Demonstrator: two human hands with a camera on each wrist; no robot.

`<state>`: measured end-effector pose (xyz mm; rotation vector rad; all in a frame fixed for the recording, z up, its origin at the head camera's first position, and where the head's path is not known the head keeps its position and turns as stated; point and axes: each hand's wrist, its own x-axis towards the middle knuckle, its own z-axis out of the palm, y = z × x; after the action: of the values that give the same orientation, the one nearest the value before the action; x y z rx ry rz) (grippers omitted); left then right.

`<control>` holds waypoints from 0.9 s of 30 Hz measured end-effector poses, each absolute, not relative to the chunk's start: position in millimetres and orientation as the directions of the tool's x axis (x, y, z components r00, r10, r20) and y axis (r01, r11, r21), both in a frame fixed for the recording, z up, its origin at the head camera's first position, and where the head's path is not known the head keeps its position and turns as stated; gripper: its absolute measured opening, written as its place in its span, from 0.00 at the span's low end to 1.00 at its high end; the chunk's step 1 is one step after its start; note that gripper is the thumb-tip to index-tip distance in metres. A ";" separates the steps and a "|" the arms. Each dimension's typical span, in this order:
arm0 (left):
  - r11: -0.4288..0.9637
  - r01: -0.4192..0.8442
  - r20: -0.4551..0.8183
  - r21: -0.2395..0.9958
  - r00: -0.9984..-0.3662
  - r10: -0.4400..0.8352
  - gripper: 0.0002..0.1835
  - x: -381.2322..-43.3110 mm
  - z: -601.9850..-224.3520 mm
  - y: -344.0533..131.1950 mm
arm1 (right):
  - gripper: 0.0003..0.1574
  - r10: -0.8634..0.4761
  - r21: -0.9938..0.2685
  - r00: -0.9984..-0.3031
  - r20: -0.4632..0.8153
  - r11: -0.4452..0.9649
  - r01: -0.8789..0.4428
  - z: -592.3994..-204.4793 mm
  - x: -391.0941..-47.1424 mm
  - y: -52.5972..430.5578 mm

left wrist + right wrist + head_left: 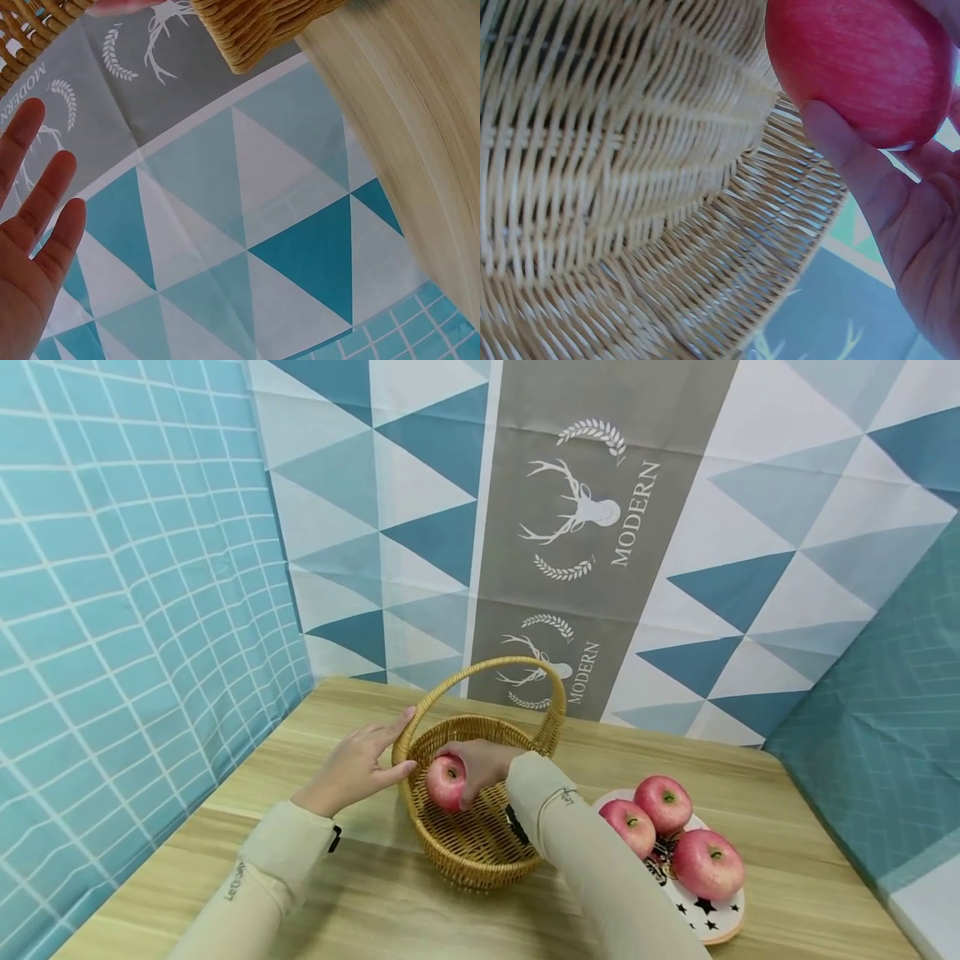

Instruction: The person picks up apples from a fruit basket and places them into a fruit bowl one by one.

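Note:
My right hand (486, 763) grips a red apple (446, 783) inside a wicker basket (480, 870) with a tall arched handle. Thumb and fingers are wrapped round the apple (862, 67) in the right wrist view, with the woven wall (630, 187) close beside it. At the basket's left side, my left hand (362, 765) has its index finger and thumb at the foot of the handle (487, 670). In the left wrist view the fingers of the left hand (34, 232) are extended, and part of the basket (259, 30) shows above.
Right of the basket, partly behind my right sleeve, lies a white plate (720, 920) with black stars. It carries three red apples (708, 865). The wooden table (375, 893) ends against a patterned cloth wall (427, 518) at the back and blue grid cloth (142, 577) at left.

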<state>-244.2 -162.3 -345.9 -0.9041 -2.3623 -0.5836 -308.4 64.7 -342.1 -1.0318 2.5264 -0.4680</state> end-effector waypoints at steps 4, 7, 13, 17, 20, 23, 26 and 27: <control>0.685 0.698 0.604 0.206 -0.642 0.472 0.40 -242.9 -345.4 -162.5 | 0.49 -0.746 -0.420 -0.642 -0.180 0.648 -0.636 -337.1 -305.4 62.6; 0.689 0.695 0.599 0.205 -0.646 0.473 0.40 -242.9 -345.7 -162.4 | 0.50 -0.760 -0.400 -0.635 -0.142 0.631 -0.665 -333.4 -302.9 63.0; 0.696 0.688 0.594 0.207 -0.654 0.469 0.39 -243.2 -345.9 -162.0 | 0.53 -0.759 -0.351 -0.647 -0.069 0.626 -0.697 -332.0 -296.5 72.3; 0.704 0.677 0.580 0.215 -0.669 0.465 0.39 -242.7 -346.0 -162.0 | 0.55 -0.755 -0.347 -0.655 -0.033 0.624 -0.701 -335.5 -293.0 80.6; 0.704 0.676 0.578 0.216 -0.670 0.466 0.39 -242.6 -345.7 -161.4 | 0.55 -0.751 -0.332 -0.661 -0.002 0.624 -0.708 -337.7 -291.3 86.9; 0.700 0.681 0.583 0.216 -0.665 0.467 0.39 -242.9 -345.5 -160.9 | 0.55 -0.749 -0.302 -0.662 0.025 0.626 -0.719 -336.5 -290.2 91.8; 0.696 0.684 0.588 0.219 -0.662 0.465 0.39 -243.0 -345.4 -161.0 | 0.55 -0.750 -0.291 -0.660 0.042 0.622 -0.726 -334.0 -289.4 94.9; 0.696 0.684 0.588 0.219 -0.662 0.465 0.39 -242.9 -345.6 -161.1 | 0.54 -0.751 -0.289 -0.659 0.043 0.622 -0.728 -333.1 -289.0 95.9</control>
<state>-242.9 -161.1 -345.6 -0.8817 -2.4077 -0.5874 -289.0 95.9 -333.1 -1.2587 2.7549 -0.4344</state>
